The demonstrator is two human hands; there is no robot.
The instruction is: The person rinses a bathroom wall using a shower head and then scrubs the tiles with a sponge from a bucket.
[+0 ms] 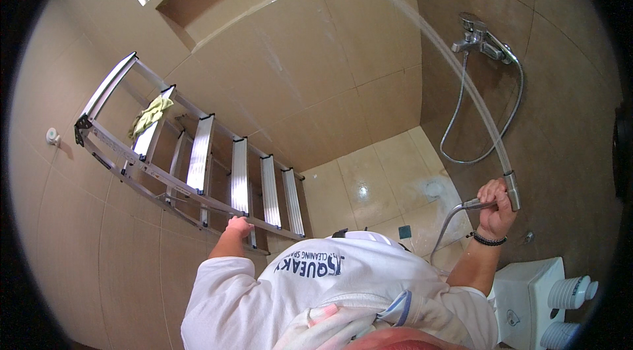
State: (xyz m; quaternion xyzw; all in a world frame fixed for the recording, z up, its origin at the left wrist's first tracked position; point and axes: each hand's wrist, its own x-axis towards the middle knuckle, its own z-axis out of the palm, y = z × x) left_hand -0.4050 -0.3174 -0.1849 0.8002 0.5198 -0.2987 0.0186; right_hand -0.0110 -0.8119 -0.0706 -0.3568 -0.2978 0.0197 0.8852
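Observation:
My right hand (496, 210) is wrapped round the handle of a metal hand sprayer (513, 193) at the right. From its head a jet of water (455, 63) arcs up and to the left, toward the tiled wall. A grey hose (443, 234) hangs from the handle's end. On the left, my left hand (240, 225) grips the side rail of an aluminium stepladder (241, 178), its fingers partly hidden. A yellow-green cloth (153, 116) lies draped over one of the ladder's upper steps.
A chrome shower mixer (478, 37) with a looped hose (458, 145) is fixed to the right wall. Beside my right arm stands a white toilet tank (527, 294) with white containers (568, 294). A small square drain (405, 232) sits in the wet tiled floor (362, 188).

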